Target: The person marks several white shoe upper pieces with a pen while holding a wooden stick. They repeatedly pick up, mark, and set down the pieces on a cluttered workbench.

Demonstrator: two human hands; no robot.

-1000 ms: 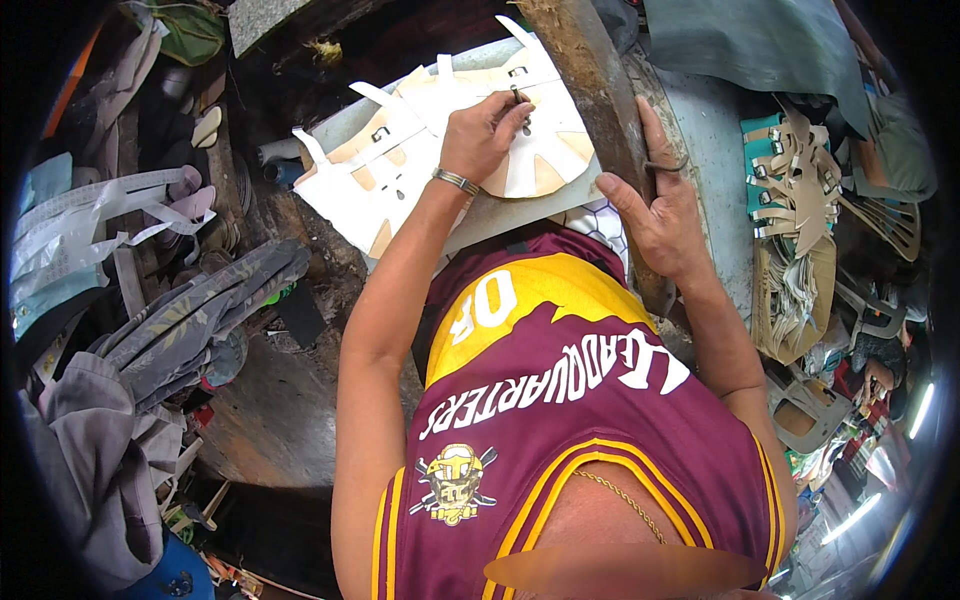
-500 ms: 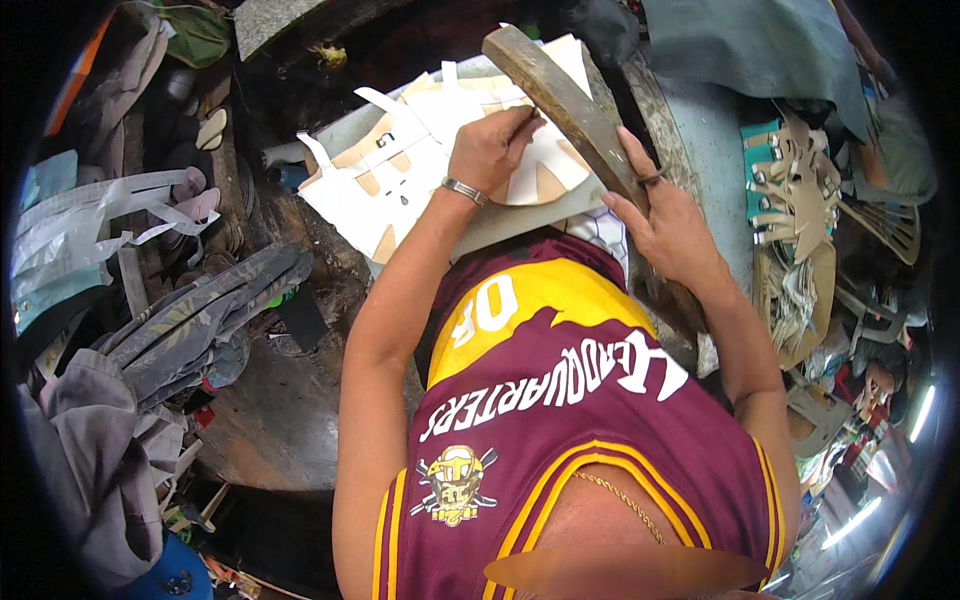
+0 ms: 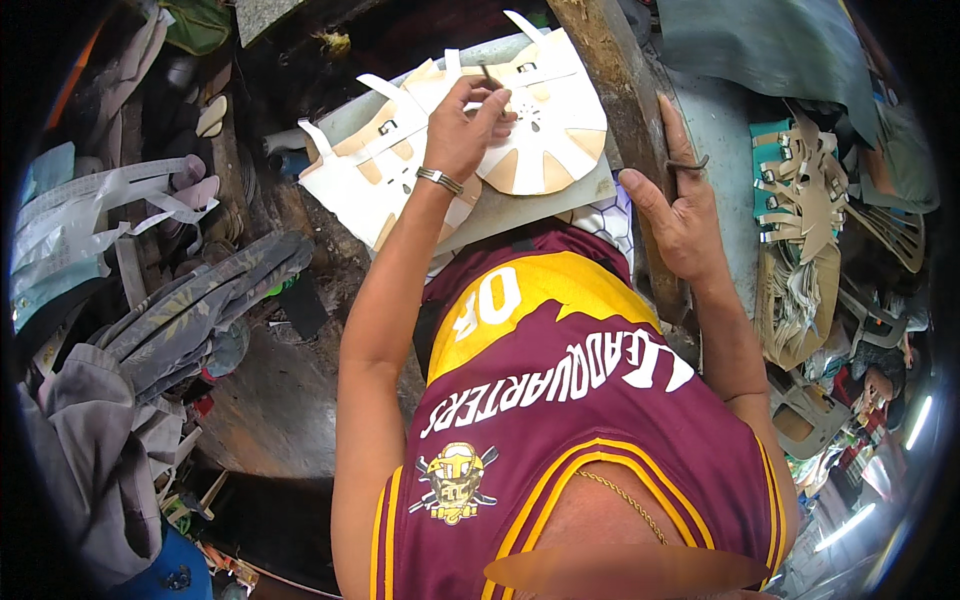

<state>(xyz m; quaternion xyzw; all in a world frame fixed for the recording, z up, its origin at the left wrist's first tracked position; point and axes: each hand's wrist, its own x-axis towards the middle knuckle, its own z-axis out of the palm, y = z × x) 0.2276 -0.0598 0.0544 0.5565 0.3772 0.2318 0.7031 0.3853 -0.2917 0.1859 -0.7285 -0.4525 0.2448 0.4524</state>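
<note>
My left hand (image 3: 468, 130) is closed in a pinch over white-and-tan sandal uppers (image 3: 545, 150) with straps, buckles and cut-outs. A thin dark rod (image 3: 487, 76) sticks up from its fingertips; its kind is unclear. The uppers lie overlapping on a grey slab (image 3: 500, 222) by my lap. On the right, my right hand (image 3: 690, 215) is at a long worn wooden bar (image 3: 615, 85), thumb on the near side and fingers past its right edge. A small dark curved piece (image 3: 688, 164) sits across its fingers.
More tan cut pieces with buckles (image 3: 800, 185) lie at the right, beyond a pale board (image 3: 735, 150). Dark green sheeting (image 3: 765, 50) hangs at the upper right. Cloth (image 3: 200, 315) and pale strips (image 3: 100, 220) crowd the left beside a wooden surface (image 3: 280, 400).
The wooden bar has swung right, off the uppers, with my right hand moving the same way. My left hand has shifted slightly left and up, uncovering the right-hand upper.
</note>
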